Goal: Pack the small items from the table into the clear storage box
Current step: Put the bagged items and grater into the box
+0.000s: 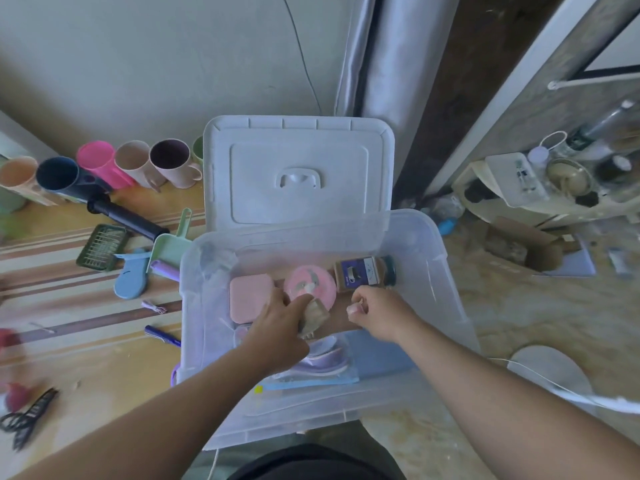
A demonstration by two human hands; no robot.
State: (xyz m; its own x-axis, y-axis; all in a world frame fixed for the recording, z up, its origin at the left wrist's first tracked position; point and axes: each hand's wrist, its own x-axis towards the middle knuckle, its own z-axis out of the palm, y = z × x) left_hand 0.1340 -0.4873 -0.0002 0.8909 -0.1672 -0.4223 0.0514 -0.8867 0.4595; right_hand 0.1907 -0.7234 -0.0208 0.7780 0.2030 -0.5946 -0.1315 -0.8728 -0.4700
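Note:
The clear storage box [446, 292] stands open at the table's right edge, its lid [298, 168] leaning upright behind it. Inside lie a pink square case [251, 294], a round pink item [317, 282], a brown and blue box [363, 273] and lilac spoons [329, 358] in a clear bag. My left hand [277, 323] is inside the box, closed on a small beige object [315, 318]. My right hand [377, 313] hovers beside it inside the box, fingers curled with nothing seen in them.
On the table to the left are a row of cups [135, 164], a black handle [124, 216], a green grid tray [102, 247], a mint scoop [171, 244], a blue oval item [131, 280], a blue pen [162, 336] and black scissors [20, 422]. A cluttered stand [540, 188] is on the right.

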